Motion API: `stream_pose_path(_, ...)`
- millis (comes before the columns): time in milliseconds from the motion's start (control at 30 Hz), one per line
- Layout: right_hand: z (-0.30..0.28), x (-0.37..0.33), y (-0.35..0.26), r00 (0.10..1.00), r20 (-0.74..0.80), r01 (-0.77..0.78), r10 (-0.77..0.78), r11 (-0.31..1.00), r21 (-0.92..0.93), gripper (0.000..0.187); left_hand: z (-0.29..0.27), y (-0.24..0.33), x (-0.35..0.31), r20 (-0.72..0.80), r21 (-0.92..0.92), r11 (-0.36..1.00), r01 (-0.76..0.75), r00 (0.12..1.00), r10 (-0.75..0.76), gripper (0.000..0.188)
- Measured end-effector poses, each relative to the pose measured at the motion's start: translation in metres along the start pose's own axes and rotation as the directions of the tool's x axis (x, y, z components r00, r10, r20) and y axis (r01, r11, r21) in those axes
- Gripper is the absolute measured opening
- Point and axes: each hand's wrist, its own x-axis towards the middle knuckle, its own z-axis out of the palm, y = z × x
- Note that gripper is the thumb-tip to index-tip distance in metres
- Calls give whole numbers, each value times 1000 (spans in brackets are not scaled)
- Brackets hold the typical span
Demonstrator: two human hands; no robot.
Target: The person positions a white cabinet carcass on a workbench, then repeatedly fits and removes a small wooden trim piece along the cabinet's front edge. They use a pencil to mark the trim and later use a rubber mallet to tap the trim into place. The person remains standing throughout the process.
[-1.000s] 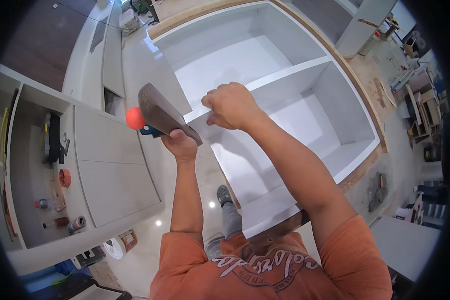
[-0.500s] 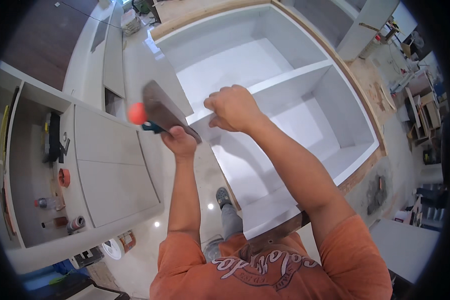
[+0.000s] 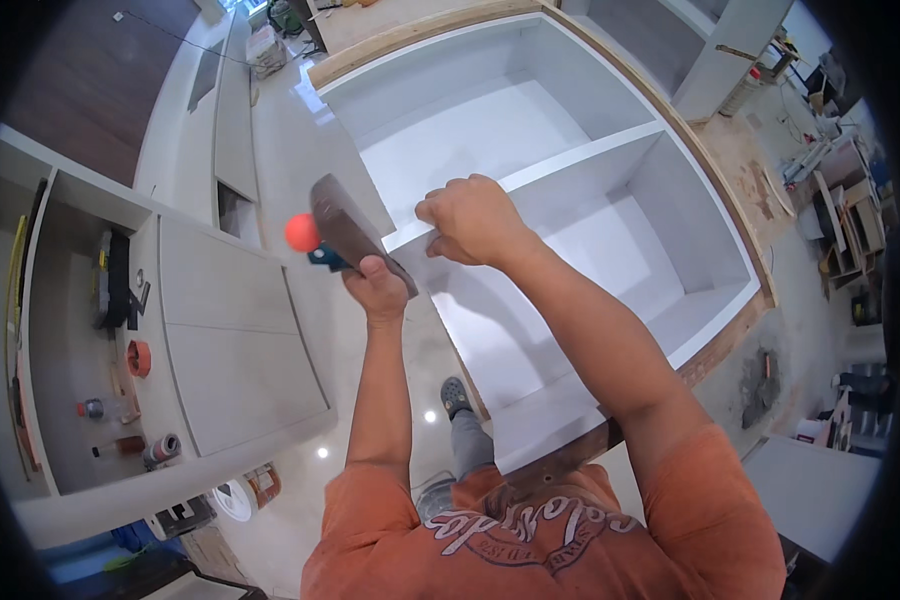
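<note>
My left hand (image 3: 378,292) grips a hand plane (image 3: 355,235) from below, its long flat sole tilted up. A round orange-red knob (image 3: 302,233) and a dark teal part (image 3: 326,257) show on its left side. The plane is held beside the near left end of a white divider (image 3: 580,158). My right hand (image 3: 473,222) is closed with curled fingers over that divider end, thumb and forefinger on either side of it. The divider splits an open white cabinet box (image 3: 705,345) lying with its compartments facing up. Some blur softens the plane's outline.
Wooden strips (image 3: 715,165) border the cabinet box. At left stands a cabinet (image 3: 240,350) with an open shelf holding an orange tape roll (image 3: 138,358) and bottles. A white bucket (image 3: 235,497) sits on the floor. Boards and tools (image 3: 850,215) clutter the far right.
My left hand and the plane have moved slightly right and down, closer to the divider end. The right hand stays at the divider. The whole view has shifted a little.
</note>
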Motion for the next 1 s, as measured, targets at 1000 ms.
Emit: stream_pose_path(1000,0,-2,0,1000,-7,-22,22,999,-25,31,2,-39,-25,19,-25,999,32,999,-32,76)
